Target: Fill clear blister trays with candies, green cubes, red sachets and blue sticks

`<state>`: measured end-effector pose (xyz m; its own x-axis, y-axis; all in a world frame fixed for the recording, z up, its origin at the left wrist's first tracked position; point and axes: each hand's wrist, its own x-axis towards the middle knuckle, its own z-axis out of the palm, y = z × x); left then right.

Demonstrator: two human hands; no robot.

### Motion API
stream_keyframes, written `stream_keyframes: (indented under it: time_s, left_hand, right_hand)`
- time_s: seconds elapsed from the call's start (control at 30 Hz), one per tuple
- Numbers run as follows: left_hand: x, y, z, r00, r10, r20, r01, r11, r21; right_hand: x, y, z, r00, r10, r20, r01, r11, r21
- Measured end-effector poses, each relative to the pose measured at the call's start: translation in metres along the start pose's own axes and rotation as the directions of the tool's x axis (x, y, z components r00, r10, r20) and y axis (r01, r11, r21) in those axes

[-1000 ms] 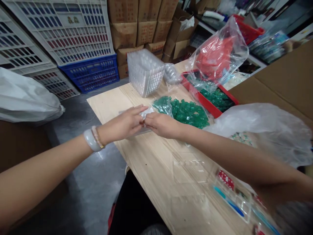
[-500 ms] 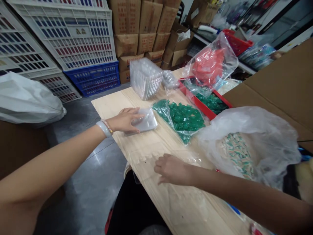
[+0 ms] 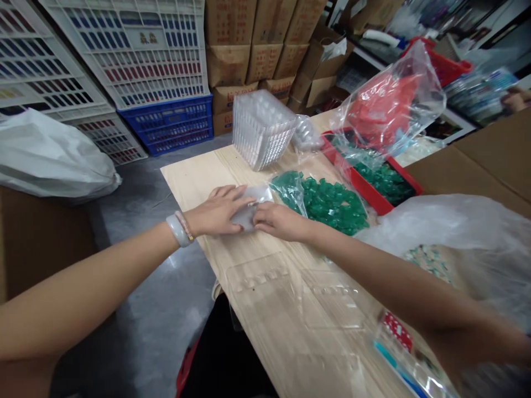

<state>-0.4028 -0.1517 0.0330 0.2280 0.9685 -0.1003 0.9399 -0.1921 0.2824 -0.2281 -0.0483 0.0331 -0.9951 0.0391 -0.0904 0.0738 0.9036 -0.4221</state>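
My left hand [image 3: 219, 211] lies with fingers spread on a stack of clear plastic trays [image 3: 262, 193] near the table's left edge. At the stack's right side, my right hand [image 3: 280, 220] has its fingers curled together against the plastic; what they pinch is hidden. Nearer to me, several thin clear plastic trays [image 3: 259, 273] lie flat on the wooden table [image 3: 249, 315]. Just beyond my right hand is a clear bag of small green plastic pieces [image 3: 332, 204].
Upright clear plastic packs [image 3: 263, 130] stand at the table's far end. A red bin [image 3: 381, 204] holds green pieces beneath a bag of red pieces [image 3: 381, 116]. On the right sit a large translucent bag [image 3: 468, 221] and cardboard [image 3: 489, 155]. Crates [image 3: 166, 124] stand behind.
My right hand has moved away from the flat trays, up and forward to the stack beside my left hand. The left hand stays on the stack. The view has shifted slightly.
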Motion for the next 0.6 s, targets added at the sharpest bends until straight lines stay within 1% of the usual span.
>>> stream_keyframes:
  time_s: [0.07, 0.17, 0.23, 0.27, 0.33, 0.37, 0.43, 0.47, 0.5, 0.53, 0.57, 0.6]
  left_hand:
    - [-0.002, 0.012, 0.005, 0.999, -0.008, -0.039, 0.010, 0.999, 0.048]
    - [-0.003, 0.027, 0.011, 1.000, 0.027, -0.015, -0.025, 0.996, 0.083]
    - [-0.003, 0.033, 0.007, 1.000, 0.026, -0.012, -0.025, 0.997, 0.070]
    - [-0.004, 0.035, 0.001, 0.999, 0.025, -0.034, -0.023, 0.998, 0.058]
    - [-0.007, 0.035, -0.020, 0.993, 0.036, -0.115, -0.036, 0.999, 0.007]
    - [-0.008, 0.033, -0.033, 0.983, 0.043, -0.180, -0.049, 0.998, -0.032]
    - [-0.008, 0.027, -0.056, 0.954, 0.040, -0.297, -0.075, 0.991, -0.108]
    - [-0.006, 0.023, -0.062, 0.947, 0.031, -0.320, -0.076, 0.989, -0.128]
    - [-0.003, 0.018, -0.065, 0.957, 0.024, -0.290, -0.062, 0.990, -0.125]
    - [0.002, 0.013, -0.063, 0.978, 0.023, -0.206, -0.045, 0.994, -0.101]
    - [0.008, 0.007, -0.057, 0.997, 0.014, -0.078, -0.019, 0.998, -0.068]
    - [0.014, 0.001, -0.048, 0.999, -0.016, 0.040, 0.018, 0.999, -0.037]
  right_hand:
    - [0.001, -0.008, -0.001, 0.999, 0.013, 0.037, -0.008, 0.992, -0.129]
    - [0.008, -0.017, -0.001, 0.995, 0.050, 0.085, -0.019, 0.943, -0.333]
    - [0.012, -0.021, -0.006, 0.994, 0.057, 0.093, -0.014, 0.913, -0.407]
    - [0.012, -0.023, -0.011, 0.995, 0.050, 0.084, -0.009, 0.903, -0.430]
    - [0.005, -0.027, -0.026, 0.999, 0.018, 0.033, 0.000, 0.883, -0.468]
    - [-0.004, -0.031, -0.034, 1.000, 0.000, -0.011, -0.006, 0.874, -0.485]
    - [-0.031, -0.040, -0.045, 0.996, -0.011, -0.089, -0.035, 0.866, -0.499]
    - [-0.047, -0.045, -0.047, 0.995, -0.007, -0.102, -0.044, 0.869, -0.493]
    - [-0.064, -0.051, -0.045, 0.997, 0.009, -0.079, -0.046, 0.876, -0.479]
    - [-0.079, -0.055, -0.041, 1.000, 0.019, -0.024, -0.028, 0.885, -0.465]
    - [-0.092, -0.059, -0.035, 0.998, 0.038, 0.044, -0.014, 0.888, -0.459]
    - [-0.101, -0.061, -0.026, 0.992, 0.070, 0.106, -0.014, 0.887, -0.461]
